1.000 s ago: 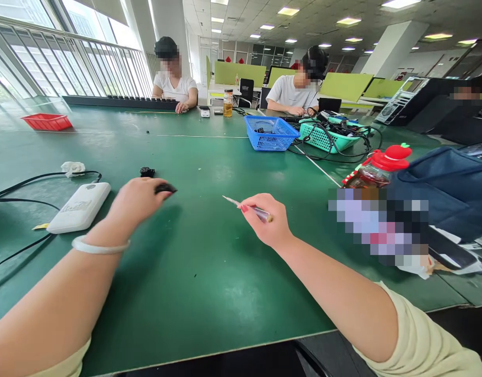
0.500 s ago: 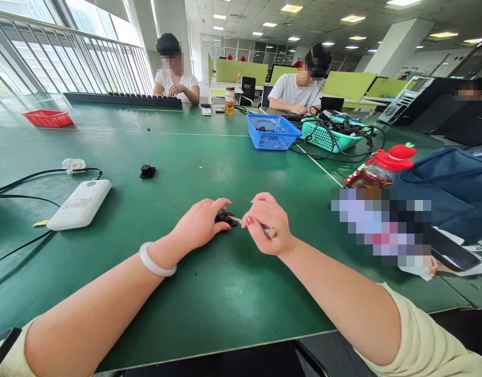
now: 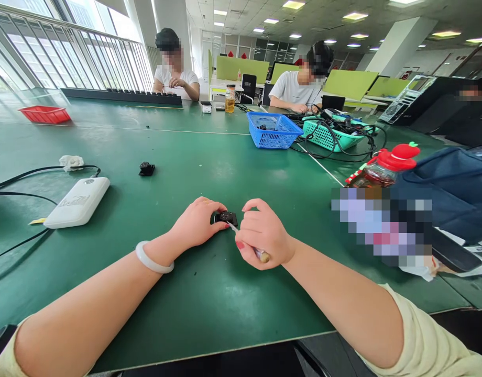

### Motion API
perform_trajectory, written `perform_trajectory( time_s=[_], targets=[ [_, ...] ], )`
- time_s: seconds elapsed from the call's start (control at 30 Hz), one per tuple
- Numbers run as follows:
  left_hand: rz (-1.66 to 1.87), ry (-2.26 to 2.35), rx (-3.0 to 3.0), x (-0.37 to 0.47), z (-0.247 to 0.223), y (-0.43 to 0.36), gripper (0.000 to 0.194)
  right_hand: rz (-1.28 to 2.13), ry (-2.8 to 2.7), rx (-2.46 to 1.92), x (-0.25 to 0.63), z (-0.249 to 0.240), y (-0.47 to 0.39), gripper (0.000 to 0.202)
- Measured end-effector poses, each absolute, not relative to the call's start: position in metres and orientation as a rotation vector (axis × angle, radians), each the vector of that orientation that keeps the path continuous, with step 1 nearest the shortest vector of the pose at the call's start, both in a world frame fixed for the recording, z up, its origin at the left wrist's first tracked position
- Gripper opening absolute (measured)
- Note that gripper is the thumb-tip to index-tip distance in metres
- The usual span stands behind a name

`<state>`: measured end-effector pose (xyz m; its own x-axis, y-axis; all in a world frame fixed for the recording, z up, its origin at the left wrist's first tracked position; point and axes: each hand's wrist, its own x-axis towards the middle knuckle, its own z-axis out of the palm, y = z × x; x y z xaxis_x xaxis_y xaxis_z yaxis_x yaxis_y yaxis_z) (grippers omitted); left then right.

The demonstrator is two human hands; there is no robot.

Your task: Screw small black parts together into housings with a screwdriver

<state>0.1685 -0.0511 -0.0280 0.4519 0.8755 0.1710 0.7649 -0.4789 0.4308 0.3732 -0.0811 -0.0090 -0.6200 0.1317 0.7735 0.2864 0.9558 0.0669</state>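
My left hand (image 3: 199,222) is closed on the left end of a small black plastic part (image 3: 227,217), its thumb at the near side. The part rests on the green table, its top uneven with tiny details too small to make out. In my right hand (image 3: 263,233) is a slim hand tool (image 3: 261,255) with a tan-ended handle and a thin, pale metal tip. That tip meets the near edge of the black part, beside my left thumb; whether it touches or enters the part I cannot tell. Another small black part (image 3: 146,168) lies further left.
A white box with cables (image 3: 78,203) lies at left, near a crumpled tissue (image 3: 71,163). Further off are a red tray (image 3: 44,114), a blue basket (image 3: 274,137) and a green basket (image 3: 329,139) with cables. A red-lidded bottle (image 3: 398,157) and dark bag stand right. Two people sit opposite.
My right hand has moved slightly down and left, bringing the tool's tip from the part's right end to its near edge. More of the black part now shows.
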Motion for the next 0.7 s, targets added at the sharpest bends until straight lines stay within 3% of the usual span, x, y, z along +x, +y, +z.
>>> perform_trajectory(
  time_s=[0.7],
  targets=[
    [0.562,1.349,2.448,0.166,-0.029,-0.050,0.028,-0.187,-2.505,-0.347,0.364,-0.009,-0.083,0.025]
  ],
)
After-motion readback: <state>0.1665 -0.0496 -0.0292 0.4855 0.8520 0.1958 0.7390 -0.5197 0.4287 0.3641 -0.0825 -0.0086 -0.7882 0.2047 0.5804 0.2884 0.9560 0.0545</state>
